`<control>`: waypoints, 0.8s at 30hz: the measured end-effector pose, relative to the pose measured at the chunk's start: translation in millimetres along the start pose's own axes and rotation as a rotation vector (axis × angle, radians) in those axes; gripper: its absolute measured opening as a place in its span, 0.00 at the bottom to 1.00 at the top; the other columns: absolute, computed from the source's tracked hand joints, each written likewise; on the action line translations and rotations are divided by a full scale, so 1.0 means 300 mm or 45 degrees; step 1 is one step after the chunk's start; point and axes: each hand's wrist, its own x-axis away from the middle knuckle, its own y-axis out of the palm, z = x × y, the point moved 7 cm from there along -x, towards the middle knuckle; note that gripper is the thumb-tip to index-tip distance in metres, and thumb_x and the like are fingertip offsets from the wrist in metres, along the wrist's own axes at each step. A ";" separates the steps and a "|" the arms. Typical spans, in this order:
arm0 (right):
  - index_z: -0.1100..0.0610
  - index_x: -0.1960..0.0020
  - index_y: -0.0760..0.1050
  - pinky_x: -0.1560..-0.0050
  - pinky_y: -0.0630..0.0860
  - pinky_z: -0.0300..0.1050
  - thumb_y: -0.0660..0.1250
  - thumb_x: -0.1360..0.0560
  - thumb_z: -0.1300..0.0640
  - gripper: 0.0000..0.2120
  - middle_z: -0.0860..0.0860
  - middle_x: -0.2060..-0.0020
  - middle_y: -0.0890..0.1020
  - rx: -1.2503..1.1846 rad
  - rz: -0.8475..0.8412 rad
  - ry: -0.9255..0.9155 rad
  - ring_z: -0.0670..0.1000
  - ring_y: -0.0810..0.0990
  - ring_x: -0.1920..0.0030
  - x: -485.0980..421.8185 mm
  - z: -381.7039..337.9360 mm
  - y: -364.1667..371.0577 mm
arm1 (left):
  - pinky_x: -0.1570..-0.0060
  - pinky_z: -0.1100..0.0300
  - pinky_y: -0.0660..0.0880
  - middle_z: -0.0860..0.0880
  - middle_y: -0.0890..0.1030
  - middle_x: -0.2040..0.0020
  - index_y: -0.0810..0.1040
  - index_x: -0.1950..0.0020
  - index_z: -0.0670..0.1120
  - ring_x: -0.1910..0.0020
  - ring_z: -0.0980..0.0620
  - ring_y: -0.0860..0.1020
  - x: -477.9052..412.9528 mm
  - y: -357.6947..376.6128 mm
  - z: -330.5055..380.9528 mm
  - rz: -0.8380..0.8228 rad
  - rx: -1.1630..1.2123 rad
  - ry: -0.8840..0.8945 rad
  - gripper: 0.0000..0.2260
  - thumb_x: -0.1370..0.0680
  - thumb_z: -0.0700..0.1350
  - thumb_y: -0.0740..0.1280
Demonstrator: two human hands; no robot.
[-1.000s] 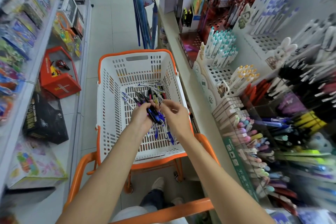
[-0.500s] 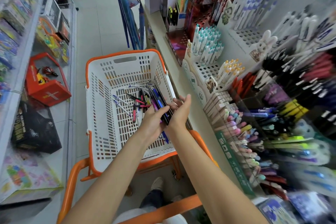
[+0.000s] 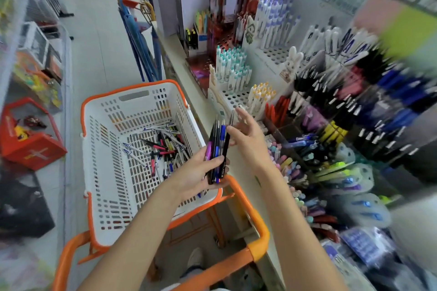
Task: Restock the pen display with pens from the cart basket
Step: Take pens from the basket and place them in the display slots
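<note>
A: Both hands had lifted from the basket [image 3: 132,87] toward the display [image 3: 305,144]. Grip?
B: Left hand [image 3: 194,173] curled its fingers [image 3: 212,160] round upright pens [image 3: 216,144] above the basket's right rim. Right hand [image 3: 249,142] pinched one pen [image 3: 225,149], other fingers spread, likely drawing it out to slot it. More pens lay loose in the basket.

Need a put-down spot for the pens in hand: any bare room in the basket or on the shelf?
Free: basket floor between its left wall and the loose pens; ledge strip between basket rim and pen display. Crowded: the display compartments.
</note>
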 end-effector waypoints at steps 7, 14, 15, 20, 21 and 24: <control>0.47 0.23 0.63 0.55 0.77 0.31 0.64 0.19 0.60 0.27 0.46 0.42 0.78 0.440 0.158 -0.218 0.45 0.80 0.52 0.084 -0.116 -0.220 | 0.57 0.56 0.80 0.47 0.85 0.52 0.76 0.36 0.45 0.55 0.52 0.84 -0.074 0.178 0.027 -0.078 -0.258 0.041 0.12 0.19 0.38 0.64; 0.50 0.25 0.65 0.49 0.78 0.43 0.68 0.21 0.60 0.26 0.49 0.55 0.79 0.543 0.655 -0.501 0.47 0.79 0.55 0.263 -0.338 -0.558 | 0.64 0.59 0.81 0.43 0.85 0.49 0.78 0.41 0.44 0.56 0.51 0.85 -0.137 0.470 0.112 -0.156 -0.315 0.209 0.08 0.19 0.38 0.64; 0.51 0.26 0.66 0.51 0.77 0.38 0.68 0.21 0.60 0.26 0.48 0.57 0.78 0.500 0.797 -0.598 0.45 0.78 0.57 0.306 -0.382 -0.614 | 0.65 0.60 0.81 0.44 0.85 0.48 0.78 0.41 0.44 0.56 0.51 0.85 -0.147 0.498 0.128 -0.159 -0.299 0.237 0.08 0.19 0.37 0.63; 0.59 0.32 0.67 0.55 0.78 0.38 0.68 0.21 0.65 0.20 0.46 0.57 0.78 0.394 1.447 -1.054 0.44 0.80 0.59 0.570 -0.552 -0.934 | 0.64 0.61 0.80 0.46 0.85 0.47 0.78 0.41 0.45 0.56 0.52 0.84 -0.159 0.675 0.172 -0.291 -0.279 0.277 0.09 0.18 0.38 0.62; 0.60 0.32 0.67 0.54 0.79 0.40 0.67 0.21 0.65 0.19 0.46 0.57 0.78 0.390 1.506 -1.087 0.47 0.81 0.58 0.599 -0.562 -0.979 | 0.64 0.61 0.80 0.46 0.85 0.47 0.78 0.41 0.45 0.57 0.53 0.84 -0.160 0.699 0.173 -0.308 -0.276 0.288 0.09 0.18 0.38 0.62; 0.58 0.32 0.66 0.55 0.78 0.38 0.66 0.21 0.65 0.20 0.43 0.56 0.78 0.462 1.576 -1.112 0.49 0.81 0.57 0.623 -0.564 -1.062 | 0.64 0.61 0.80 0.47 0.85 0.47 0.78 0.40 0.44 0.58 0.54 0.84 -0.161 0.761 0.173 -0.342 -0.281 0.304 0.09 0.17 0.37 0.61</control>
